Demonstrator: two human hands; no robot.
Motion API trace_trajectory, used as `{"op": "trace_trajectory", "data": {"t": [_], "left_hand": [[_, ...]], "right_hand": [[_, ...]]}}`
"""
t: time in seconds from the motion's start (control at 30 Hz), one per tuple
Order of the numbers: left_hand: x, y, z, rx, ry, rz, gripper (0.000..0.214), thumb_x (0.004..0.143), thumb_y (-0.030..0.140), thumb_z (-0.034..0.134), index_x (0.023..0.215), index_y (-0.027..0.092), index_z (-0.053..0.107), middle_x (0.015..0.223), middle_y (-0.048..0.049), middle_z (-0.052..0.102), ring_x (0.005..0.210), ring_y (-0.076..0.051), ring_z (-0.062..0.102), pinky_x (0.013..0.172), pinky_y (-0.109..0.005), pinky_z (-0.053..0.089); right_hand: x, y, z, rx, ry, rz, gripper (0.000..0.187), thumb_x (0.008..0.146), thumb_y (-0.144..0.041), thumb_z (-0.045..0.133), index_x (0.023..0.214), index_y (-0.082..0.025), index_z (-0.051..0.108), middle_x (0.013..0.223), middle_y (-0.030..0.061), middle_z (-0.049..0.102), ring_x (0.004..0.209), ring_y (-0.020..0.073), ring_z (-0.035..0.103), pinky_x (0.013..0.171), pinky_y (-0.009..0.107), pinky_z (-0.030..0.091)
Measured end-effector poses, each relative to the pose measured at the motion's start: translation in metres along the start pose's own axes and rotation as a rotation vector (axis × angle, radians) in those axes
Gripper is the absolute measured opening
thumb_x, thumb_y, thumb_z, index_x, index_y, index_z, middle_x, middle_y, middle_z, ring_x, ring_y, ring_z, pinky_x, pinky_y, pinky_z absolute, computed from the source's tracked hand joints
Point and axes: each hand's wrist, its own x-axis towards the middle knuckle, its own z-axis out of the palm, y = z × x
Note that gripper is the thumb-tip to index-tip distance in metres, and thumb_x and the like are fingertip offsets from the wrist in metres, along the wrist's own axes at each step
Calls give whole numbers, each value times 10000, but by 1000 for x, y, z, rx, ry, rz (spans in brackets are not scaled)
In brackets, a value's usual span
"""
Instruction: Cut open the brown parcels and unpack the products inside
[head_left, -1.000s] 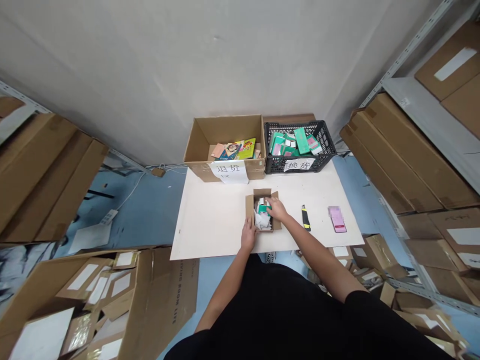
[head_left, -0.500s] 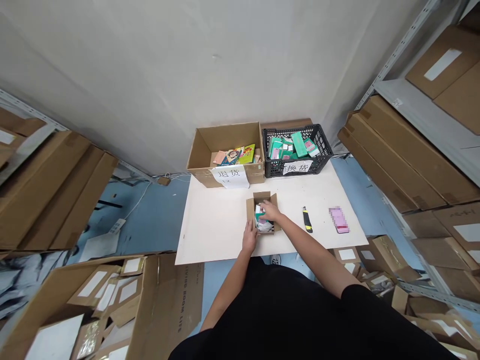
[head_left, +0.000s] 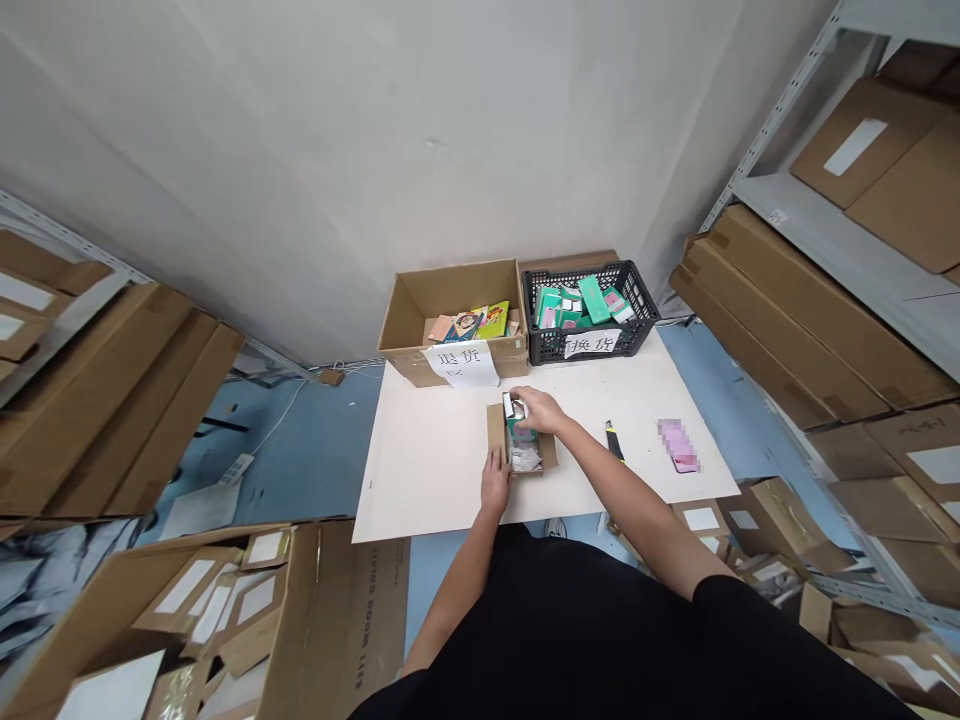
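A small open cardboard box [head_left: 496,432] sits in the middle of the white table [head_left: 427,450], with white paper inside. My left hand [head_left: 496,480] rests against its near left corner, fingers curled on the flap. My right hand [head_left: 537,411] is closed round a small green and white packet [head_left: 515,412], held just above the box's far end.
At the table's back stand a brown carton [head_left: 420,310] of colourful booklets with a paper label and a black crate [head_left: 641,310] of green packets. A utility knife [head_left: 615,440] and a pink item [head_left: 679,446] lie to the right. Cartons crowd the floor and shelves.
My right hand has risen out of the small box with the green packet. The left hand stays at the box's corner. The camera has tilted slightly.
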Motion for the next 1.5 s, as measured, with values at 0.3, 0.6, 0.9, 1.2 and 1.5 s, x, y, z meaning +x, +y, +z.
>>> {"op": "trace_trajectory", "data": {"t": [0.3,0.6,0.9,1.2,1.5], "left_hand": [[-17,-61,-59,110,110,-113,58,874,285,677,883,237,708,1627,-95,544,1613,-351,337,1307,-544,348],[-37,-93,-125,259,16,-200,370,765,280,771,1135,279,759,1651,-93,505,1602,-437,302,1253,-651,363],[31,28,-76,9,176,-12,542,947,276,577,1488,252,611,1497,-118,613,1431,-326,538,1247,-469,427],[115,80,-21,-139,-96,2,535,928,264,631,1461,218,636,1460,-144,664,1264,-310,676,1121,-446,540],[110,33,-13,-222,-333,62,699,972,308,563,1644,189,414,1744,-132,366,1599,-263,384,1276,-424,392]], "right_hand": [[1,16,-48,39,111,-37,925,736,-213,901,1575,-296,519,1516,82,598,1348,310,603,1110,384,467],[-32,61,47,78,-115,207,907,676,-128,904,1519,-217,582,1460,127,637,1303,291,649,1109,379,502],[-49,71,79,234,44,334,622,814,-194,702,1434,-192,656,1566,173,539,1459,283,529,1174,416,462],[-58,66,80,331,218,406,470,829,-144,472,1237,-200,699,1240,97,746,1128,220,709,962,343,573],[-57,67,54,20,78,506,364,794,-227,774,1158,-224,757,1143,78,783,1059,256,735,929,331,561]]}}
